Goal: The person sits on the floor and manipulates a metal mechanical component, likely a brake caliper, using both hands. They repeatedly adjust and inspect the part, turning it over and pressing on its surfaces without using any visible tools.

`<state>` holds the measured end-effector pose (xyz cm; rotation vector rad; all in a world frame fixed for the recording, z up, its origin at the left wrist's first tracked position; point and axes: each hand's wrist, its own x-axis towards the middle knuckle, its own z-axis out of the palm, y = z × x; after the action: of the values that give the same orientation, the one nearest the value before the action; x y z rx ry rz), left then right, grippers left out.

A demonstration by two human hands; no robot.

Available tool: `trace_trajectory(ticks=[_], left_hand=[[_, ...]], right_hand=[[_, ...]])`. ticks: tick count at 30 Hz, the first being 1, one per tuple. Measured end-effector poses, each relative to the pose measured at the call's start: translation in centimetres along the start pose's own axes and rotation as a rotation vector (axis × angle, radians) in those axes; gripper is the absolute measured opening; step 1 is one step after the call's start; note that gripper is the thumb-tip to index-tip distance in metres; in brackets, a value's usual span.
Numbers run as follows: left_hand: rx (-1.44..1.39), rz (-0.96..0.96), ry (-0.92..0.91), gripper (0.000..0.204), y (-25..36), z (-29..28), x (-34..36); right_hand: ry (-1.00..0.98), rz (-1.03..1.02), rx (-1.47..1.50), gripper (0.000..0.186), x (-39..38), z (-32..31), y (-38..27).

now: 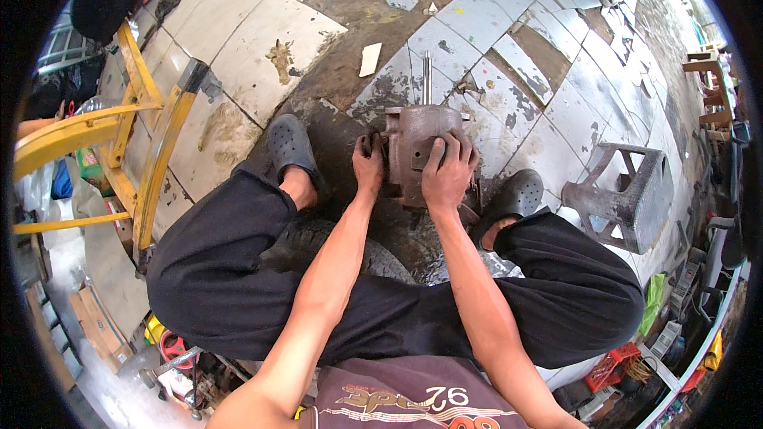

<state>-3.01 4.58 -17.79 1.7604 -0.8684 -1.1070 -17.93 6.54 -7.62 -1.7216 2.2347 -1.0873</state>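
A worn, brown-grey metal housing [408, 123], which looks like a gearbox, stands on the floor between my feet. A bright metal shaft [427, 79] sticks out of its far end. At the housing's left side is my left hand [369, 163], its fingers curled in and their tips darkened with grime. Whatever those fingers close on is hidden against the side. Over the housing's right part bends my right hand [450, 171], thumb on the upper face and fingers wrapped over the right edge, gripping it. The housing's underside is out of sight.
A yellow metal frame [151, 167] stands at left. To the right, a dark plastic stool [624, 199] lies tipped over. Behind the housing spread cracked, stained tiles [445, 44] with loose pieces. A tyre [350, 250] lies beneath my legs. Tools and boxes line both sides.
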Motion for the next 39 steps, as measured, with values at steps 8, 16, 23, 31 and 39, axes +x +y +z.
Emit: trace_trajectory(ticks=[8, 16, 23, 31, 39], left_hand=[[0.077, -0.139, -0.147, 0.049, 1.2, -0.8, 1.8], [0.276, -0.128, -0.185, 0.049, 3.0, -1.4, 3.5], [0.02, 0.021, -0.137, 0.05, -0.9, -1.1, 1.8], [0.112, -0.072, -0.195, 0.053, 0.2, -1.5, 2.5], [0.24, -0.099, -0.16, 0.049, 1.8, -0.7, 3.3]], right_hand=[[-0.019, 0.015, -0.019, 0.024, -0.2, -0.3, -0.2], [-0.023, 0.009, -0.022, 0.025, -0.1, -0.3, -0.2], [0.016, -0.014, -0.018, 0.025, -0.1, -0.1, -0.1], [0.004, -0.019, -0.003, 0.024, -0.1, -0.2, 0.0], [-0.032, 0.006, -0.01, 0.026, 0.0, -0.1, 0.3]])
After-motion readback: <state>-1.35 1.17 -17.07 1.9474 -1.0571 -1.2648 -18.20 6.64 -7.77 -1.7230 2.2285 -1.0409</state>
